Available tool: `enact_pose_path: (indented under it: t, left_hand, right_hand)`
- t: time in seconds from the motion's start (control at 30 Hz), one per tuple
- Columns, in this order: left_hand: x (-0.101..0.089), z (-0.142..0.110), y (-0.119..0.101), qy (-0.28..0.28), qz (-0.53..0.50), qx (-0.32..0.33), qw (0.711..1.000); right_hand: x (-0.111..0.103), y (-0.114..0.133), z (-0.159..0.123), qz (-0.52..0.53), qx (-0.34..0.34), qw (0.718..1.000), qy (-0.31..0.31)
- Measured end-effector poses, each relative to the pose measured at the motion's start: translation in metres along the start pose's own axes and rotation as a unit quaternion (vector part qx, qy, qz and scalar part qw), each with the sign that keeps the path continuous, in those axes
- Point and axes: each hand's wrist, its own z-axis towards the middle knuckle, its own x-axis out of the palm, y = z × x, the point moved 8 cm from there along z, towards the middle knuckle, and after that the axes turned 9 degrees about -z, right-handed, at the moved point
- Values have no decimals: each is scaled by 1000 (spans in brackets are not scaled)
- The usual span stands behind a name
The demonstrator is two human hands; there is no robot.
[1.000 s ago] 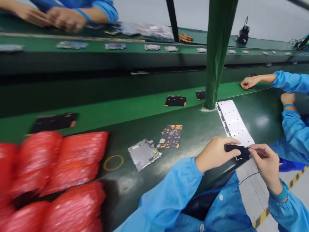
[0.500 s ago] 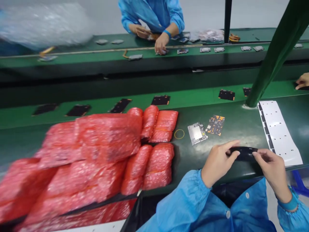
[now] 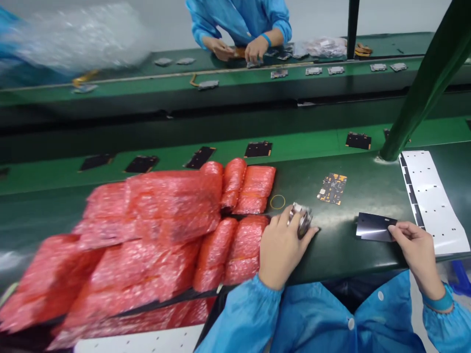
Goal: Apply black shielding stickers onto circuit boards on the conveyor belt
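My left hand (image 3: pixel 281 245) is closed around a circuit board with silver metal parts (image 3: pixel 301 215), tilted at the bench surface; the fingers cover much of it. My right hand (image 3: pixel 415 245) pinches the right end of a thin black adhesive sheet (image 3: pixel 375 227) between thumb and fingers. The sheet has small holes and its left end is free. Beyond the hands, a black and orange circuit board (image 3: pixel 331 189) lies flat on the bench. A yellow rubber band (image 3: pixel 277 201) is just left of the silver-parted board.
Red bubble-wrap packages (image 3: pixel 158 211) are heaped on the left. A white backing sheet (image 3: pixel 432 201) lies at right beside a green post (image 3: pixel 415 83). Black-covered boards (image 3: pixel 258 149) sit along the bright green belt. Across from me, a co-worker's hands (image 3: pixel 253 49) handle parts.
My left hand has let go of the black sheet and moved left onto the silver-parted board, gripping and tilting it. My right hand still holds the sheet. Boards on the belt have shifted right.
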Motion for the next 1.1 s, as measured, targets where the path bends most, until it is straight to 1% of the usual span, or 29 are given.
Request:
enact_pose_path:
  t: [0.1,0.17,0.23,0.33,0.43,0.47,0.53,0.67,0.73,0.8,0.87,0.97,1.03,1.1]
  left_hand:
    - [4,-26,-13,14,-111,62,992]
    - [10,-33,-26,41,-183,88,978]
    - [19,-31,-45,67,-237,104,964]
    - [31,-21,-73,95,-281,130,946]
    - [37,-14,-90,113,-302,147,935]
    - [36,-13,-91,112,-309,149,933]
    - [29,-12,-87,93,-321,146,931]
    - [10,-12,-60,35,-315,99,943]
    - [6,-13,-49,34,-303,78,949]
    - [6,-17,-46,48,-290,74,953]
    - [10,-21,-50,70,-270,86,956]
    - [17,-28,-61,95,-233,127,960]
    - [16,-32,-67,81,-222,162,958]
    - [9,-32,-70,50,-228,196,952]
  right_hand:
    - [1,2,-1,-3,-11,1000,7]
    - [1,2,-1,-6,-13,1000,9]
    - [0,2,-1,-8,-15,1000,9]
    - [-1,3,-2,-16,-19,1000,14]
    - [-1,4,-6,-25,-18,999,24]
    - [0,5,-7,-27,-17,999,27]
    - [1,7,-11,-31,-18,999,29]
    - [5,14,-14,-31,-14,999,34]
    - [6,16,-13,-27,-7,999,36]
    - [6,17,-10,-23,-1,999,34]
    - [6,18,-7,-24,1,999,30]
    - [4,18,-2,-27,4,999,24]
    - [2,17,-1,-24,4,1000,20]
    - [-2,15,0,-14,3,1000,8]
